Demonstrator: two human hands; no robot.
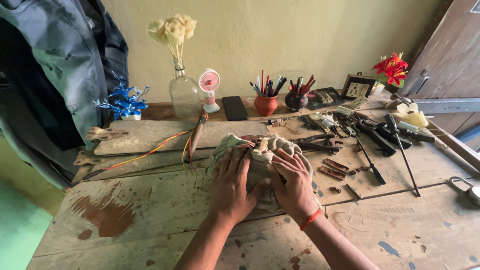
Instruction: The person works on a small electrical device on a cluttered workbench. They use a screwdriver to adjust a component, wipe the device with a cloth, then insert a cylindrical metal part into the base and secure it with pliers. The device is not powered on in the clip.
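Observation:
A crumpled beige cloth [260, 167] lies in the middle of the worn wooden table [150, 210], wrapped over a small object whose top pokes out at the far side. My left hand [231, 186] presses flat on the cloth's left part. My right hand [294, 181], with a red band at the wrist, rests on its right part, fingers curled over the fabric. Red, orange and yellow wires [155, 147] run out from under the cloth toward the left.
Pliers, screwdrivers [371, 162] and small metal parts lie to the right, a padlock [465, 189] at the right edge. Along the wall stand a glass bottle with cream flowers [183, 92], a small pink fan [209, 89], a black phone [234, 108] and two pen pots [266, 102].

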